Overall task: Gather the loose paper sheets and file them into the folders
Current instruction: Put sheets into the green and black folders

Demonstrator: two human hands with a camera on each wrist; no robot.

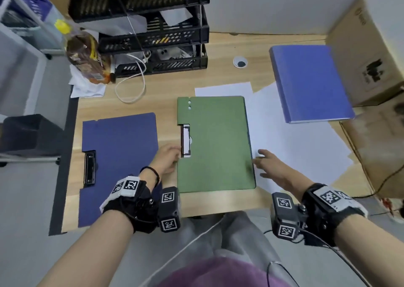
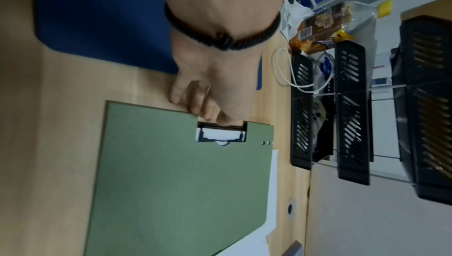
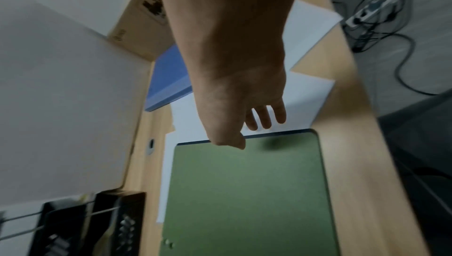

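From the head camera, we count three folders on the wooden surface (image 1: 218,76): a dark blue folder (image 1: 120,166) lying at our left, a green folder (image 1: 215,144) lying closed in the middle, and a lighter blue folder (image 1: 310,83) at the far right. Loose white paper sheets (image 1: 295,144) lie spread under and to the right of the green one; their number cannot be told. Our left hand (image 1: 167,158) sits at the green folder's left edge beside its black clip (image 1: 185,141); our right hand (image 1: 273,166) hovers at its right edge, fingers spread over the paper.

From the left wrist, the left hand (image 2: 212,90) curls its fingers onto the green folder (image 2: 176,183) at the clip (image 2: 221,134) notch, seemingly gripping that edge.

From the right wrist, the right hand (image 3: 239,105) hangs relaxed and holding nothing, its fingers (image 3: 265,119) above the paper sheets (image 3: 305,86), its thumb at the edge of the green folder (image 3: 244,192).
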